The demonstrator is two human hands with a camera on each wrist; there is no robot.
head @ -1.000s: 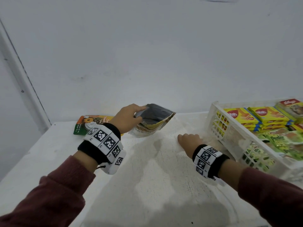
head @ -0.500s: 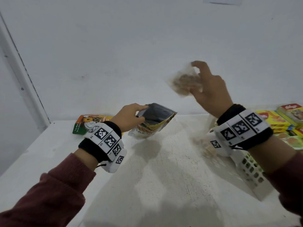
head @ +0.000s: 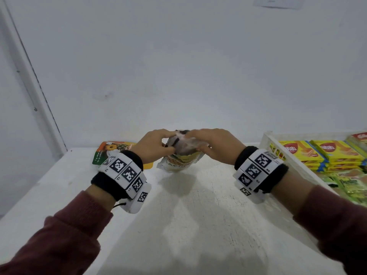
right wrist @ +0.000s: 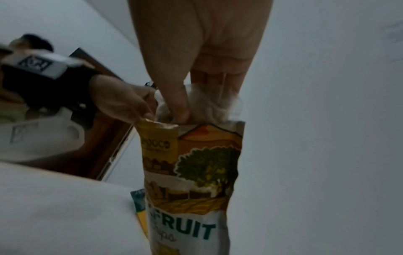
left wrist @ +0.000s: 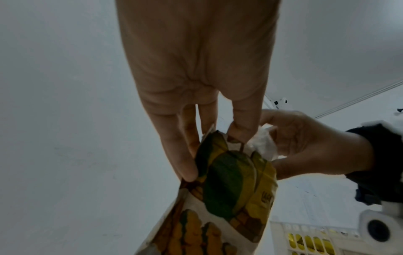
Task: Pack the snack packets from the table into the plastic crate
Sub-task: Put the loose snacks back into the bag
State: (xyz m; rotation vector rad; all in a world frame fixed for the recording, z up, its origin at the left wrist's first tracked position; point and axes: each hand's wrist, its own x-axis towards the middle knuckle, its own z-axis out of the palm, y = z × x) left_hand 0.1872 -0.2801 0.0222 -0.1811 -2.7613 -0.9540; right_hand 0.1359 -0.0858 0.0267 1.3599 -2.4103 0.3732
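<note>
Hands: my left hand [head: 154, 147] pinches the rim of the pouch [head: 181, 162]; my right hand [head: 215, 146] pushes a clear bag [right wrist: 205, 103] into its mouth, fingers curled round it.
Pouch: upright on the table [head: 198, 225], well left of the crate [head: 276, 153].
Risk: rim slips, pouch tips, contents spill; forcing the bag could tear it.
Writing: "FRUIT" on the pouch; the smaller word above it is too blurred to read surely.
Other packet: orange packet [head: 111, 150] lies behind my left wrist.
</note>
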